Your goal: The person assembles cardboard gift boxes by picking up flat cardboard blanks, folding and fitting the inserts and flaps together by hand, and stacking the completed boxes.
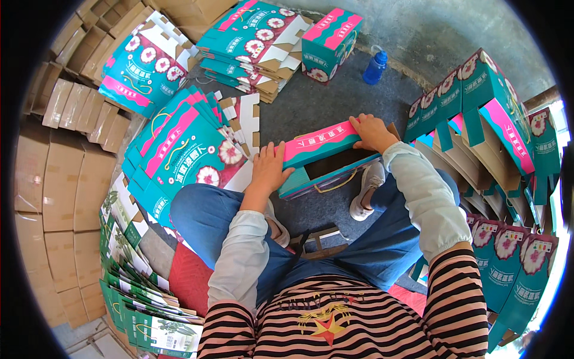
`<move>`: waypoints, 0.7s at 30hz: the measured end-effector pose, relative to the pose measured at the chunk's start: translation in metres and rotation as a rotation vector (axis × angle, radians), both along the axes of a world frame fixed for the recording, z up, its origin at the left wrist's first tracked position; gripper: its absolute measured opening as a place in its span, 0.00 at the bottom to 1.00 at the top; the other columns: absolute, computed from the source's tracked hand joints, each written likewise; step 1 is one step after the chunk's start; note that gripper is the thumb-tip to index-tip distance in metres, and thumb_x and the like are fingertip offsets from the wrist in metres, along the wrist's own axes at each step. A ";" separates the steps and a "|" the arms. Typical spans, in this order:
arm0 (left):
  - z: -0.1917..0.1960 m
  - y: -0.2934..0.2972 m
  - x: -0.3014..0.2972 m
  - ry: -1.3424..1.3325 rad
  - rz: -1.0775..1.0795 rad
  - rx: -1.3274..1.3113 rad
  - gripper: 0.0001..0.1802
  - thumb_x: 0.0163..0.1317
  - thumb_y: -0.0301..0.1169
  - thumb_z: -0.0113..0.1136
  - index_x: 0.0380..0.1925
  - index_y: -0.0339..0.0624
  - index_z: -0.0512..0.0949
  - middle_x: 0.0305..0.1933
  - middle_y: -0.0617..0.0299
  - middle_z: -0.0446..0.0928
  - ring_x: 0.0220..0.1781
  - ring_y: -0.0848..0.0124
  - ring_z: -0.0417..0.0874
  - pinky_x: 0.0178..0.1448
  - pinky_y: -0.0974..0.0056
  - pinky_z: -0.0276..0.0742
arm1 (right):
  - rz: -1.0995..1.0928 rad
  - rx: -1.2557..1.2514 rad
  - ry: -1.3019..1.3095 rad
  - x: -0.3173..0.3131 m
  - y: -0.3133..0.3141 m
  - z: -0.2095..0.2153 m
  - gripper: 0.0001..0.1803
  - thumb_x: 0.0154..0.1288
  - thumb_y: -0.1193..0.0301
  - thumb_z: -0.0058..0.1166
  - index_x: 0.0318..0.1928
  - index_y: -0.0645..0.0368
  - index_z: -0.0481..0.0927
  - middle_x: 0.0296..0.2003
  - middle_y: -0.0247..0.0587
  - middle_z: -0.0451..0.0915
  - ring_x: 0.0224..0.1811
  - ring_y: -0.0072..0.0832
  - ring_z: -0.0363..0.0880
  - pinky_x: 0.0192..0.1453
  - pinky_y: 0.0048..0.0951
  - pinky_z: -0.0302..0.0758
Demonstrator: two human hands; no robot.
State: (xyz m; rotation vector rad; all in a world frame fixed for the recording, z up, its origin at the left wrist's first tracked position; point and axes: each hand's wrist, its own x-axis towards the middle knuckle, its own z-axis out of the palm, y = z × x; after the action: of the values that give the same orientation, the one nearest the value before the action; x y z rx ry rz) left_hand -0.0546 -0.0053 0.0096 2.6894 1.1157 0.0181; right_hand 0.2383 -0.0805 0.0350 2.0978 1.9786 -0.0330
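Between my knees is a teal and pink cardboard gift box point(318, 142), partly opened out, with a dark hollow showing on its near side. A gold cord handle hangs from its near panel. My left hand point(270, 170) grips the box's left end, fingers on the pink and teal panel. At the right end, my right hand point(372, 133) holds the same panel, fingers over its upper edge. Undersides of both hands are hidden.
Flat cartons point(179, 155) lie in a stack at left, with more point(245, 42) beyond. A closed box point(330, 45) and blue bottle point(375, 67) stand at the back. Opened boxes point(472, 113) pile up at right. Green cartons point(149, 317) and brown boxes point(60, 179) line the left.
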 end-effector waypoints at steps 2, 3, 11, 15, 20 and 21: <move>-0.006 -0.004 0.002 -0.034 0.010 0.033 0.42 0.50 0.45 0.61 0.63 0.45 0.54 0.62 0.43 0.57 0.63 0.47 0.58 0.62 0.48 0.57 | -0.006 0.007 -0.025 0.000 -0.002 -0.002 0.46 0.38 0.52 0.67 0.57 0.58 0.64 0.45 0.47 0.71 0.48 0.40 0.72 0.46 0.34 0.75; -0.010 -0.005 0.002 -0.033 0.013 0.029 0.42 0.50 0.45 0.61 0.63 0.45 0.54 0.62 0.43 0.57 0.63 0.47 0.58 0.62 0.48 0.57 | -0.008 0.019 -0.050 -0.001 -0.002 -0.003 0.46 0.38 0.52 0.67 0.58 0.59 0.64 0.45 0.47 0.71 0.48 0.40 0.72 0.46 0.34 0.75; -0.030 -0.012 -0.001 -0.073 0.013 0.220 0.41 0.52 0.44 0.60 0.64 0.49 0.53 0.63 0.42 0.55 0.63 0.46 0.56 0.60 0.44 0.58 | -0.026 0.054 -0.038 -0.010 -0.009 -0.003 0.46 0.39 0.53 0.67 0.58 0.59 0.63 0.45 0.48 0.71 0.48 0.41 0.72 0.46 0.34 0.75; -0.035 -0.014 0.000 -0.045 0.000 0.288 0.41 0.51 0.44 0.60 0.65 0.54 0.52 0.64 0.42 0.53 0.63 0.45 0.56 0.59 0.42 0.58 | -0.017 0.041 0.022 -0.007 -0.011 0.002 0.38 0.42 0.55 0.66 0.52 0.60 0.66 0.44 0.48 0.71 0.47 0.42 0.73 0.45 0.36 0.76; -0.039 -0.015 0.002 -0.021 0.005 0.340 0.42 0.51 0.45 0.60 0.65 0.56 0.52 0.65 0.42 0.52 0.63 0.44 0.56 0.58 0.39 0.57 | -0.005 -0.018 0.041 0.007 -0.011 0.002 0.31 0.46 0.58 0.63 0.49 0.58 0.68 0.43 0.49 0.71 0.44 0.44 0.75 0.44 0.37 0.75; -0.038 -0.015 0.003 -0.023 0.004 0.341 0.42 0.51 0.45 0.60 0.65 0.56 0.52 0.65 0.42 0.52 0.63 0.44 0.56 0.58 0.39 0.57 | -0.028 -0.071 0.044 0.008 -0.011 0.002 0.30 0.48 0.58 0.62 0.49 0.58 0.67 0.44 0.50 0.71 0.44 0.45 0.74 0.45 0.38 0.74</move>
State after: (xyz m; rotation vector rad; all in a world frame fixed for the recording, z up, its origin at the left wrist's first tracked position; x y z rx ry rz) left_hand -0.0518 -0.0205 -0.0288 2.9718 1.2072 0.2614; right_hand 0.2461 -0.0911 0.0371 2.0970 1.9436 -0.1539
